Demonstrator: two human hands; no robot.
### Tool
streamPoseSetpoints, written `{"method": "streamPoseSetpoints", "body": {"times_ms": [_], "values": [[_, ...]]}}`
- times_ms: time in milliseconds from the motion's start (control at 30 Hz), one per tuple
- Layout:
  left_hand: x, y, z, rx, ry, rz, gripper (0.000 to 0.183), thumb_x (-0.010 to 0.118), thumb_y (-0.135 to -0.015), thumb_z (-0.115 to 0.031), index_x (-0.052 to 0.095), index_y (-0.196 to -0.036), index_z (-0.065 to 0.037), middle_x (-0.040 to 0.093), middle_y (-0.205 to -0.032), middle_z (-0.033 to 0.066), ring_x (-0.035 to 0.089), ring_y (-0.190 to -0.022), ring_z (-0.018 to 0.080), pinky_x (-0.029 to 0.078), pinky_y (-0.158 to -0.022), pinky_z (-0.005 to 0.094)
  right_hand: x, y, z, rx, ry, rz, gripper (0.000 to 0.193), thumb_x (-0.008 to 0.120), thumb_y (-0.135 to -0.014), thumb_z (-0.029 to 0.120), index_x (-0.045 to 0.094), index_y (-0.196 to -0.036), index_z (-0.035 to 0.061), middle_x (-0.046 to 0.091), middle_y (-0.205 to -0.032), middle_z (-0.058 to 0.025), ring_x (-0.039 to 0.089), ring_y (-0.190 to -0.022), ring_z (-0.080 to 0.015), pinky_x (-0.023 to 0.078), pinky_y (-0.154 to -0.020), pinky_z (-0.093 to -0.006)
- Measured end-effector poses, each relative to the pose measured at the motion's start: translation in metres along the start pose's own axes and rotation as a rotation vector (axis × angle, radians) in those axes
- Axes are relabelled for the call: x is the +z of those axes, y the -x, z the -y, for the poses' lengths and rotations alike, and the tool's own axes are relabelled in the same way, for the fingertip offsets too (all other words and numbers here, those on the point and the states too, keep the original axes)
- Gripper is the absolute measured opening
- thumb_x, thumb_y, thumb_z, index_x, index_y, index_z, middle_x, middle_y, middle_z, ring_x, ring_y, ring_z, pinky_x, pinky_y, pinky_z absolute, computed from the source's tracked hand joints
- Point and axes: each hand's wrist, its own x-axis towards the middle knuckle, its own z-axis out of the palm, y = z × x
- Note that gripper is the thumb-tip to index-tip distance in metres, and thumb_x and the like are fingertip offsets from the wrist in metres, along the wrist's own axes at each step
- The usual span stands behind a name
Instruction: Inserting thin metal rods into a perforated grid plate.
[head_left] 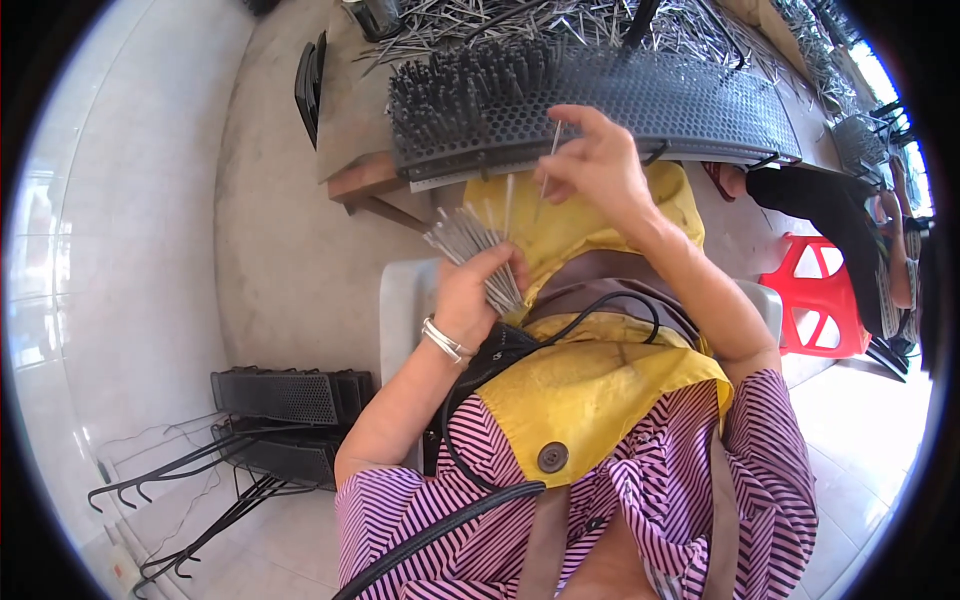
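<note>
My left hand (472, 290) is closed round a bundle of thin grey metal rods (468, 236), held tilted above my lap. One rod (509, 204) sticks up apart from the rest. Higher and to the right, my right hand (598, 165) pinches a single thin rod (549, 160) between thumb and fingers, just in front of a perforated dark metal rack (660, 100). Many dark rods (450, 95) stand upright in the holes of its left part, while holes further right show bare.
Loose metal strips (450, 25) lie heaped behind the rack on a wooden table (362, 178). Black perforated racks with hooked rods (275, 395) are stacked on the floor at lower left. Another person (835, 205) sits at right, beside a red plastic stool (815, 300).
</note>
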Motion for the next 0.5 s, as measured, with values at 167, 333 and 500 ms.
{"method": "streamPoseSetpoints", "body": {"times_ms": [167,333,500], "values": [[0.015,0.005,-0.003,0.026,0.014,-0.109,0.016,0.055,-0.077,-0.004,0.053,-0.092,0.003,0.06,-0.079,0.0126,0.06,-0.071,0.0223,0.05,-0.054,0.0304,0.023,0.01,-0.021,-0.115,0.049,0.013,0.028,0.057,-0.074,-0.001,0.048,-0.1,-0.0051,0.06,-0.066,-0.009,0.058,-0.057,-0.012,0.047,-0.049,-0.0223],[0.003,0.002,0.0,0.037,-0.063,-0.148,0.022,0.054,-0.078,-0.004,0.052,-0.099,0.001,0.06,-0.085,0.0125,0.061,-0.076,0.022,0.051,-0.054,0.0299,0.026,0.01,-0.022,-0.079,-0.067,0.022,0.03,0.055,-0.076,-0.002,0.046,-0.104,-0.0033,0.06,-0.068,-0.0081,0.058,-0.059,-0.0109,0.047,-0.048,-0.0218],[0.012,0.004,-0.005,-0.007,0.02,-0.069,0.017,0.055,-0.078,-0.006,0.054,-0.092,0.001,0.059,-0.077,0.0112,0.06,-0.069,0.0205,0.05,-0.053,0.0297,0.029,0.013,-0.02,-0.11,-0.07,0.053,0.037,0.055,-0.077,-0.001,0.043,-0.112,-0.0006,0.06,-0.069,-0.0069,0.058,-0.06,-0.0099,0.048,-0.05,-0.0218]]}}
